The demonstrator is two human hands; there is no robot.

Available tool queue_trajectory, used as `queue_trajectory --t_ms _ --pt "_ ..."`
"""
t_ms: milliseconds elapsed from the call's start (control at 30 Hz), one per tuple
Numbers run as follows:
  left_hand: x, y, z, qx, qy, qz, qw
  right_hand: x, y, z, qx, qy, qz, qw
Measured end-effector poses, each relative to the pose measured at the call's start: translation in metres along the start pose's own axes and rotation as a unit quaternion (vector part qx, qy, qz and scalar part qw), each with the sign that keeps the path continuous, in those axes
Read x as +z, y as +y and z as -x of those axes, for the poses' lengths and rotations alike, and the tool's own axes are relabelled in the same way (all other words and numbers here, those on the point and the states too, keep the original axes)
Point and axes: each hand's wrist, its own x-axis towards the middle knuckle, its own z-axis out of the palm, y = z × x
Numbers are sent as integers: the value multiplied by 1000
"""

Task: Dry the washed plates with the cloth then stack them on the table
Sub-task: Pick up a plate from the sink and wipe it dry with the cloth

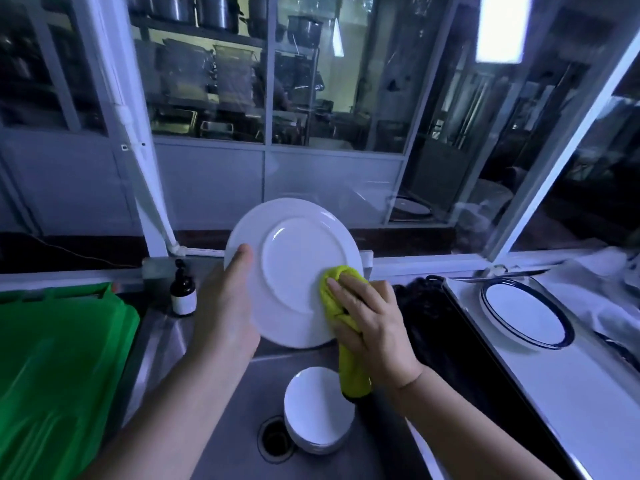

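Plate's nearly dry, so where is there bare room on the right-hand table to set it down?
The white table is bare on your side of the stacked blue-rimmed white plates. Its far end is crowded with crumpled white material.

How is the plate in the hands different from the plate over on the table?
The held plate is all white; the table plate has a dark ring round its edge. The held plate is tipped up, bottom showing; the table plate lies flat, face up. A yellow cloth touches the held plate; nothing touches the table plate. Both are round and mostly white.
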Motion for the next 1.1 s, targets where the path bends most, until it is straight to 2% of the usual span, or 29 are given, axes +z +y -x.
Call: queue_trajectory --t_ms 133,333,500,600,667,767,833,900,967,1033,1100 --pt "44 -35 24 -12 -61 -57 996 -31 42 2 68 -13 17 997" --pt "126 -111 63 -37 -94 -92 991 -75 100 43 32 -27 8 999" --pt "206 -193 100 -61 -132 -146 978 -130 182 134 63 -72 -1 995" --pt "252 -248 122 -106 -164 -179 964 -171 242 199 149 -86 29 985" --pt "279 -285 135 -122 -190 -207 952 -200 278 240 240 -56 43 968" --pt "323 -333 163 -151 -276 -229 921 -247 329 296 362 -6 74 929" --pt "348 -365 177 -138 -326 -284 891 -273 354 327 421 32 85 903" --pt "371 -397 190 -70 -374 -391 838 -294 370 352 475 86 89 871" --pt "389 -427 206 34 -413 -495 764 -308 380 372 517 136 90 840" --pt "403 -455 220 116 -480 -535 686 -317 386 390 544 165 89 818" --pt "409 -479 228 235 -540 -570 572 -323 390 405 559 176 94 805"
